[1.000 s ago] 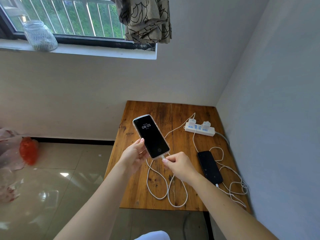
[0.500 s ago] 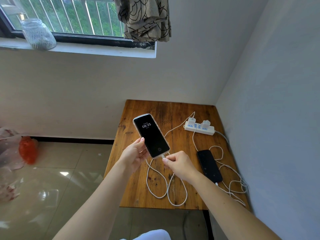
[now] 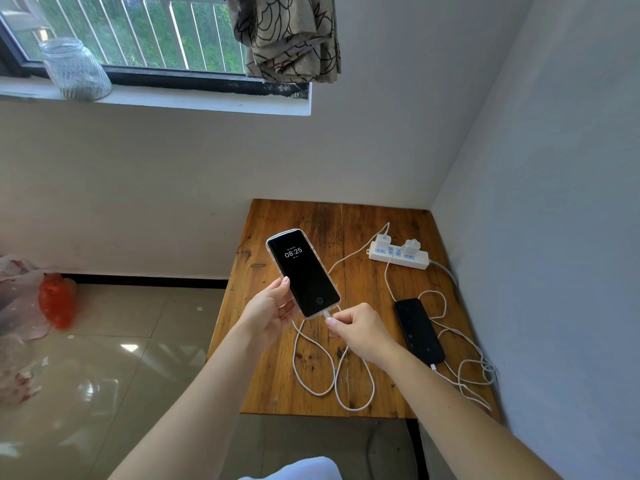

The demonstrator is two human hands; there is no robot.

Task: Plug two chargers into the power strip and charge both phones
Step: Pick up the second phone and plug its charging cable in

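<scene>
Cable [image 3: 313, 367] loops beneath raised phone [image 3: 303, 272]

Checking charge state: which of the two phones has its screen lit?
The phone in the left hand: the held phone shows 08:25 while the right hand pinches its plug. The phone on the table is dark.

Both bare forearms reach forward and slightly inward from the bottom of the view, the hands close together but not touching. The left hand [image 3: 268, 308] is cupped palm-up around the lower edge of a phone [image 3: 303, 271], thumb lying along its left side. The right hand [image 3: 360, 329] is curled into a loose fist, thumb and forefinger pinching a cable plug [image 3: 327, 315] at the phone's bottom end.
</scene>
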